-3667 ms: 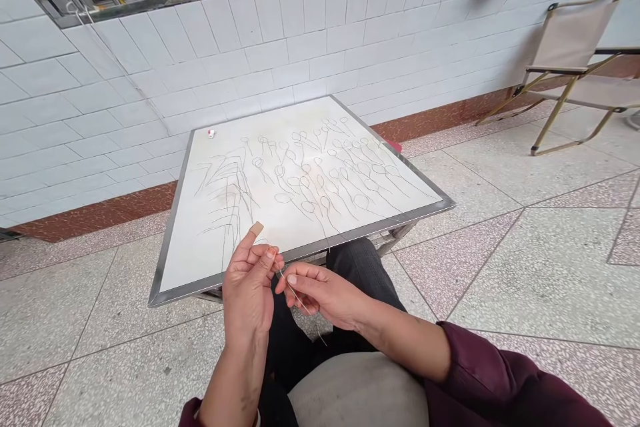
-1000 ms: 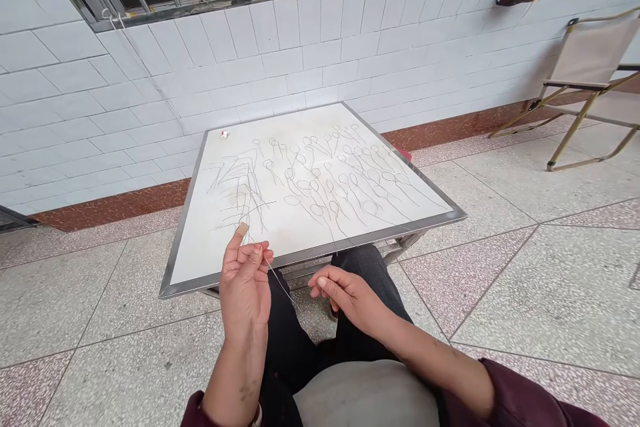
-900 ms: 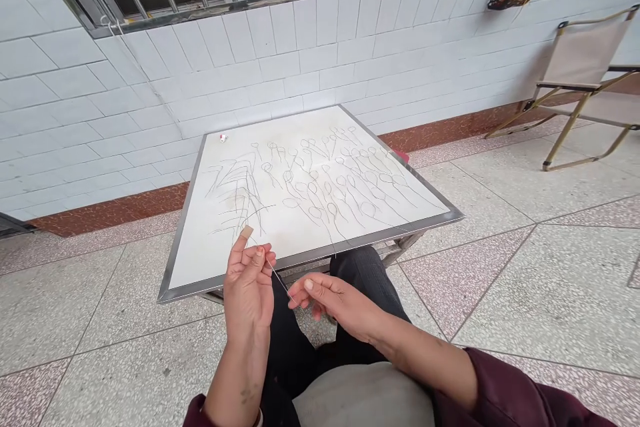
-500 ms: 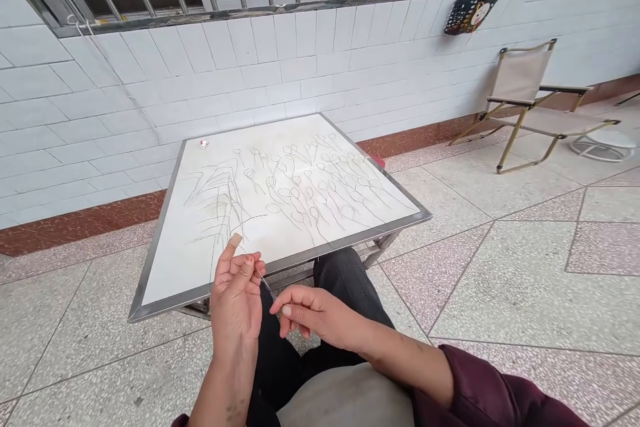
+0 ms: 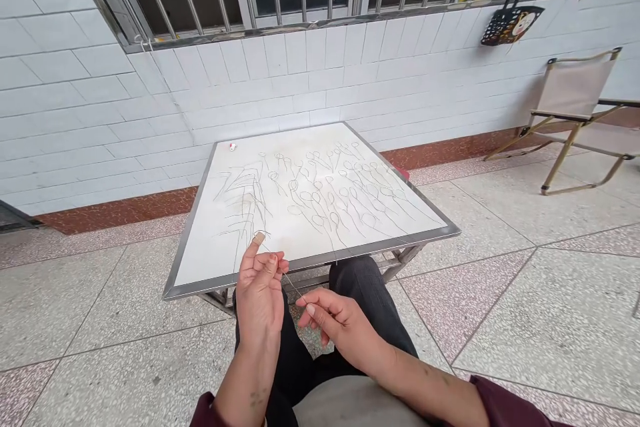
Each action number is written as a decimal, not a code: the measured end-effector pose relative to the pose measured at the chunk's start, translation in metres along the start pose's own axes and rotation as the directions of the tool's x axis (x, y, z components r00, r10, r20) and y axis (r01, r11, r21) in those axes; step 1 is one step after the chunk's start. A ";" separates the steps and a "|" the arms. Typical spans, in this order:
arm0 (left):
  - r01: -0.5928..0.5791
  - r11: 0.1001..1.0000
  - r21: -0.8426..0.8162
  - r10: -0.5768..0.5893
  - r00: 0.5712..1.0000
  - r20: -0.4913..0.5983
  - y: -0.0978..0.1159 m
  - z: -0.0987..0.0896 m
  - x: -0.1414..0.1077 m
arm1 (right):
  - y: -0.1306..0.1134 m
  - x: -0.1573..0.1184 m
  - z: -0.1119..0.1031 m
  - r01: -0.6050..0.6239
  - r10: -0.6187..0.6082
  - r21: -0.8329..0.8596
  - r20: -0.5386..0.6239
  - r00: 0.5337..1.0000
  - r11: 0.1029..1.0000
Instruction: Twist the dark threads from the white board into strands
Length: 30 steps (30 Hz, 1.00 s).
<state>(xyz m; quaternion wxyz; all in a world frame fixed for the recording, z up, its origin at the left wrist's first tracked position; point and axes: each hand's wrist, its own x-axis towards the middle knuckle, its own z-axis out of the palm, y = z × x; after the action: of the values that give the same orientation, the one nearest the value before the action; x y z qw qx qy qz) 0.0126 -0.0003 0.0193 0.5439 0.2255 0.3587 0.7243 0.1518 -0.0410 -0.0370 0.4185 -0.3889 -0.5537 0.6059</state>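
A thin wire (image 5: 294, 287) runs between my two hands, just off the near edge of the table. My left hand (image 5: 263, 287), with a tan bandage on the index fingertip, pinches it between thumb and fingers. Lower and to the right, my right hand (image 5: 335, 320) holds the wire's other stretch between thumb and forefinger. On the white tabletop (image 5: 200, 253) beyond lie many thin wires; those in the middle and on the right have looped ends (image 5: 343, 197). Mostly straight or bent wire pieces (image 5: 247, 203) lie to the left.
The table has a grey metal rim (image 5: 310, 259) and stands by a white tiled wall (image 5: 280, 93). A small red-and-white item (image 5: 233, 147) sits at its far left corner. Rightward is a folding chair (image 5: 575, 93); a dotted bag (image 5: 510, 23) hangs from the window bars.
The view has swung left, so everything sits further right. My hands have drawn slightly apart, with more wire showing between them.
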 end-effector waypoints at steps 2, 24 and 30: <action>-0.006 1.000 -0.004 0.006 1.000 0.005 0.001 0.000 -0.002 | -0.001 -0.004 0.001 0.010 -0.010 -0.031 0.017 1.000 0.999; 0.235 0.956 0.174 -0.268 0.942 0.200 -0.017 0.014 -0.039 | -0.065 0.035 -0.039 0.206 -0.209 -0.075 -0.037 0.977 0.976; 0.225 0.935 0.274 -0.285 0.936 0.205 -0.031 0.007 -0.031 | -0.053 0.052 -0.038 0.211 -0.240 -0.177 -0.166 0.956 0.961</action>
<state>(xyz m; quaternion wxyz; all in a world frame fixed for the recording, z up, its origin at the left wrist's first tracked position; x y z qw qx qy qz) 0.0467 -0.0226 0.0019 0.6411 0.3290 0.4032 0.5641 0.1736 0.0230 0.0118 0.5029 -0.4097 -0.5990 0.4695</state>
